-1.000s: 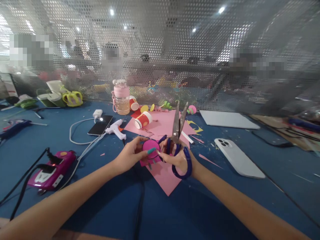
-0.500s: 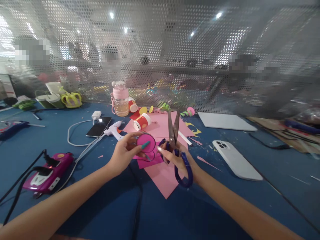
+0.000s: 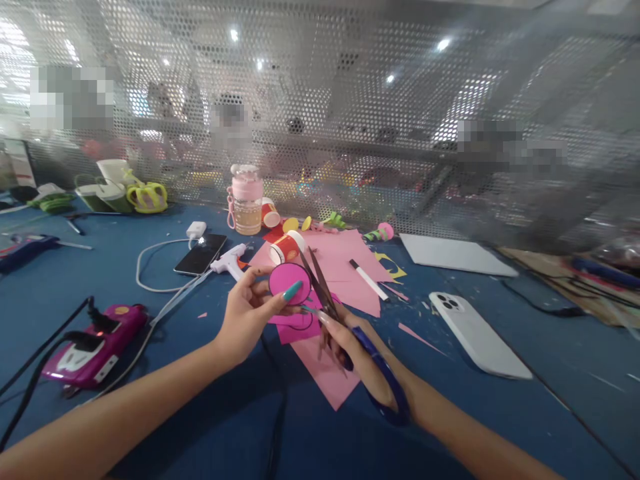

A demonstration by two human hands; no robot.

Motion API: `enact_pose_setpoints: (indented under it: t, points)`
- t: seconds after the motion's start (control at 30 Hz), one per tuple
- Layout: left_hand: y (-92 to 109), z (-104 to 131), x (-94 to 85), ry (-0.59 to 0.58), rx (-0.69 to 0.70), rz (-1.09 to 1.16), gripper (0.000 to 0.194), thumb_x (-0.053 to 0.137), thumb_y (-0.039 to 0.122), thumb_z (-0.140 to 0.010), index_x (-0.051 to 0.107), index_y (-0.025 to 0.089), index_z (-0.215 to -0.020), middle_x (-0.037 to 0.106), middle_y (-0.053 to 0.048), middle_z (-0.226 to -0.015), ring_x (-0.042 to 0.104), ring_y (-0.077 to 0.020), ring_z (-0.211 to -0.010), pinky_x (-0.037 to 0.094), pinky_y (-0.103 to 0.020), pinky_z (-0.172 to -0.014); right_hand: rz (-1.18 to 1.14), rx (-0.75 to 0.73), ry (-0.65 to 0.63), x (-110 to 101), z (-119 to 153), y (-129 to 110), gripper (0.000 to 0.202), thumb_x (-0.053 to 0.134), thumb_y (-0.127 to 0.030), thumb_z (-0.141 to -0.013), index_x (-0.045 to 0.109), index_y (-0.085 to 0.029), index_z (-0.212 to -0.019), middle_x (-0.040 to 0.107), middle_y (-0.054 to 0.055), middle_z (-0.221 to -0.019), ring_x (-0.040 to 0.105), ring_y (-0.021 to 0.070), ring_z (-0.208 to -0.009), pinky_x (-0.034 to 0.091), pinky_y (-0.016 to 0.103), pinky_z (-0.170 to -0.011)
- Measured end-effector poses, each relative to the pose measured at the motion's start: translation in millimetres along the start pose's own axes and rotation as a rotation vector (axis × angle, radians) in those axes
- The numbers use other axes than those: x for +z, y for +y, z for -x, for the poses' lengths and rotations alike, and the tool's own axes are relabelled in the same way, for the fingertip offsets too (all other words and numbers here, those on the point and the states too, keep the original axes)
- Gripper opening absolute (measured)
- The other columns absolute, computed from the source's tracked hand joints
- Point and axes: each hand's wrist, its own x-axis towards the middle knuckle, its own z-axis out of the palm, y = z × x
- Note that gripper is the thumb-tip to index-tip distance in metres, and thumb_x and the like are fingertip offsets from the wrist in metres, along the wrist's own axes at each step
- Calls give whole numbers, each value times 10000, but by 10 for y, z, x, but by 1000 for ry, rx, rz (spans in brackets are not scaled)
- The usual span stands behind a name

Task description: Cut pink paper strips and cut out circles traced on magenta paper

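Note:
My left hand [image 3: 250,303] pinches a magenta paper circle [image 3: 287,280] edged with a dark line, the thumb lying across its face. My right hand [image 3: 357,343] grips scissors [image 3: 387,390] by their dark blue handles. Their blades are parted and point up and left, close beside the circle's right edge. Below both hands lies a magenta sheet [image 3: 295,332], with another drawn round outline partly hidden by the fingers. Larger pale pink paper [image 3: 336,247] is spread under it on the blue table.
A red and white paper cup [image 3: 287,247], a marker [image 3: 369,279] and a pink-lidded bottle [image 3: 247,203] stand or lie beyond the hands. Left are a glue gun [image 3: 230,261], a black phone [image 3: 201,254] and a magenta power strip [image 3: 97,347]; right, a white phone [image 3: 477,337].
The scissors have tilted left, bringing their blades next to the circle. My right hand has turned with them, and the marker on the pink paper shows more fully.

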Motion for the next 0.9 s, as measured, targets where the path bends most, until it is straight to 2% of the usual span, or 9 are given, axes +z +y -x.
enact_pose_setpoints:
  t: [0.17, 0.37, 0.6, 0.9]
  points:
    - [-12, 8, 16, 16, -5, 4, 348, 771, 286, -550, 484, 151, -692, 622, 36, -579, 649, -139, -544, 554, -243, -540, 70, -17, 1, 11, 33, -62, 287, 429, -461, -824, 417, -201, -703, 348, -66, -516, 318, 79, -427, 288, 223, -413]
    - [-5, 42, 45, 13, -35, 11, 321, 776, 245, -547, 481, 144, -625, 609, 41, -571, 610, -91, -542, 516, -198, -545, 68, -25, 26, 29, 64, -86, 283, 405, -467, -823, 416, -205, -714, 370, -53, -539, 339, 91, -450, 305, 235, -432]
    - [-11, 76, 54, -38, -84, -6, 221, 761, 214, -576, 602, 112, -693, 653, 0, -665, 613, -104, -618, 519, -212, -603, 42, 6, 10, 40, 59, -73, 303, 412, -500, -806, 420, -207, -730, 353, -59, -540, 328, 90, -449, 304, 228, -428]
    - [0, 78, 59, -38, -116, 42, 228, 781, 195, -538, 630, 109, -685, 670, -5, -631, 626, -111, -573, 516, -206, -584, 134, -14, 41, 37, 95, -161, 292, 371, -471, -820, 411, -201, -717, 350, -54, -546, 338, 95, -463, 314, 235, -448]
